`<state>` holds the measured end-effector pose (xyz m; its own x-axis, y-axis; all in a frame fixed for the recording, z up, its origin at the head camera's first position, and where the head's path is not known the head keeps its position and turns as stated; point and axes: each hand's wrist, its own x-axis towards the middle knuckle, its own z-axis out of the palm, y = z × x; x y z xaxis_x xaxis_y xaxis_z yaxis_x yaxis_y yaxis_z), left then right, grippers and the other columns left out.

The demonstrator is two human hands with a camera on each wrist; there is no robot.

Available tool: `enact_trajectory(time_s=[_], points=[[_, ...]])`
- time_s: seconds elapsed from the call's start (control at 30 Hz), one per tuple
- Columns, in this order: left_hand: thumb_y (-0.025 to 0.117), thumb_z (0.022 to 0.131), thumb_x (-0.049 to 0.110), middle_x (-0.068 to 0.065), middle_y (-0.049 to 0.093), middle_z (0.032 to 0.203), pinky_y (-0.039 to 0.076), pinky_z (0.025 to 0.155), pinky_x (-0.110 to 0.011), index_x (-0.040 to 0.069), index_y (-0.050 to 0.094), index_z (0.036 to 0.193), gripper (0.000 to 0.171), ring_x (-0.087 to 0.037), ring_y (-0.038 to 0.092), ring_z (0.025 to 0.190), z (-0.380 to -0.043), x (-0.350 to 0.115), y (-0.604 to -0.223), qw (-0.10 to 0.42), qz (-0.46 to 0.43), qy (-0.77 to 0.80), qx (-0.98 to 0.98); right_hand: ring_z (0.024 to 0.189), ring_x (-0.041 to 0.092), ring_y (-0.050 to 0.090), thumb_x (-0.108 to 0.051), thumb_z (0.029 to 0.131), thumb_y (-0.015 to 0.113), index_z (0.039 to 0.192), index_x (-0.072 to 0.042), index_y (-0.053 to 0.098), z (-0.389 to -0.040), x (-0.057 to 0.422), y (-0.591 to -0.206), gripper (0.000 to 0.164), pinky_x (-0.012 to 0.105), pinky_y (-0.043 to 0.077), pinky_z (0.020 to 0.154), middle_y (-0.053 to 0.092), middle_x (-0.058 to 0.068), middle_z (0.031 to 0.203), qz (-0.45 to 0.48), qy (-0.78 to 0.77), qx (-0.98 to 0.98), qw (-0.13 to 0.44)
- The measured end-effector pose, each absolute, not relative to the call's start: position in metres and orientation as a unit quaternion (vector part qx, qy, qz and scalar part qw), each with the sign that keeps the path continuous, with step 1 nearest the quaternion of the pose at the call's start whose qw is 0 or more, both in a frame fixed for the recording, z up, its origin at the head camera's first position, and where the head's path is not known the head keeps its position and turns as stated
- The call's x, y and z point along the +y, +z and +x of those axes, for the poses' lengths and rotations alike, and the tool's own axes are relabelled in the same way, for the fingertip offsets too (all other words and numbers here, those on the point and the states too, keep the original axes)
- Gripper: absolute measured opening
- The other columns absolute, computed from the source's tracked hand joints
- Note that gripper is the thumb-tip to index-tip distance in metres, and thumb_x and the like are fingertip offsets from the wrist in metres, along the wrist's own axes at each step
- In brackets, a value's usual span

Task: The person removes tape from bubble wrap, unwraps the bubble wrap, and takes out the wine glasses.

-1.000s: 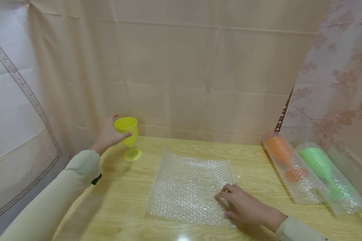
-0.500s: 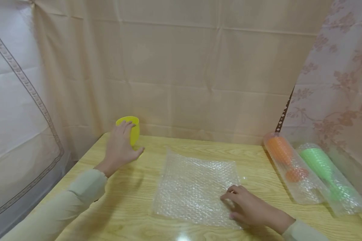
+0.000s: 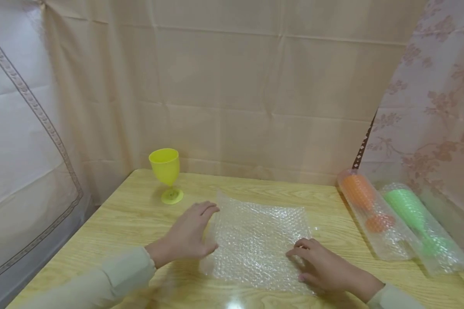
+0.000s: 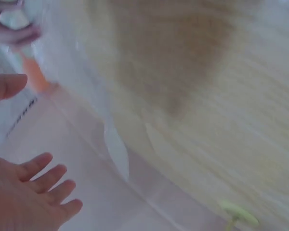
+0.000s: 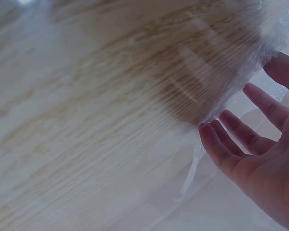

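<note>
A sheet of clear bubble wrap [image 3: 259,244] lies flat on the table in front of me. My left hand [image 3: 187,234] is at its left edge, thumb and fingers spread wide; the left wrist view shows nothing in that hand [image 4: 31,192]. At the right edge of the sheet rests my right hand [image 3: 326,268]. Its fingers are loosely bent, and the right wrist view has the fingertips of this hand [image 5: 260,149] touching the film's edge. A yellow plastic goblet [image 3: 166,168] stands upright at the back left, apart from both hands.
On the right lie an orange goblet [image 3: 357,191] and a green goblet [image 3: 406,206], each rolled in bubble wrap. The wooden table [image 3: 139,214] meets a beige curtain [image 3: 236,107] behind it, with more cloth at both sides.
My left hand has let go of the yellow goblet, leaving it standing, and moved right and nearer to the bubble wrap's left edge. The right hand has stayed at the sheet's right edge.
</note>
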<state>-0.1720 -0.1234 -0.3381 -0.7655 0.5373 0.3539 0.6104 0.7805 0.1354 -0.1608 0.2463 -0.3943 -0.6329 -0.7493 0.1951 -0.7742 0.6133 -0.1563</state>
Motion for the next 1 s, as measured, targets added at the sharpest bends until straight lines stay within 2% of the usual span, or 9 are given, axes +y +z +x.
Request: enact_trajectory(time_s=[0.23,0.5,0.77,1.0], points=[[0.074,0.072,0.04,-0.011,0.058,0.13,0.042,0.109,-0.042,0.002,0.052,0.129,0.072,-0.027,0.053,0.123,-0.16,-0.107,-0.356,0.068,-0.359,-0.068,-0.928,0.101,0.016,0.054,-0.033,0.083,0.073,0.121,-0.017,0.06,-0.159,0.248,-0.397,0.043,0.033,0.054,0.078,0.057,0.002,0.115,0.427,0.112,-0.895,0.066],[0.075,0.071,0.041,-0.005,0.06,0.127,0.041,0.11,-0.034,0.006,0.052,0.129,0.071,-0.021,0.054,0.122,-0.162,-0.096,-0.369,0.033,-0.408,-0.009,-0.912,0.102,0.017,0.054,-0.032,0.083,0.073,0.121,-0.016,0.06,-0.158,0.247,-0.394,0.043,0.035,0.054,0.08,0.057,0.001,0.114,0.425,0.109,-0.896,0.072],[0.074,0.073,0.04,-0.001,0.061,0.119,0.049,0.098,-0.026,0.012,0.056,0.12,0.058,-0.015,0.057,0.111,-0.166,-0.095,-0.371,-0.021,-0.412,-0.018,-0.911,0.103,0.017,0.054,-0.034,0.084,0.072,0.122,-0.017,0.061,-0.161,0.249,-0.392,0.043,0.036,0.054,0.082,0.057,0.001,0.116,0.429,0.115,-0.893,0.068],[0.075,0.07,0.039,0.002,0.059,0.116,0.049,0.094,-0.021,0.013,0.057,0.118,0.057,-0.012,0.056,0.107,-0.172,-0.092,-0.371,-0.049,-0.409,-0.048,-0.91,0.106,0.021,0.055,-0.036,0.085,0.071,0.124,-0.018,0.059,-0.162,0.261,-0.394,0.044,0.036,0.054,0.083,0.056,0.002,0.12,0.445,0.114,-0.885,0.077]])
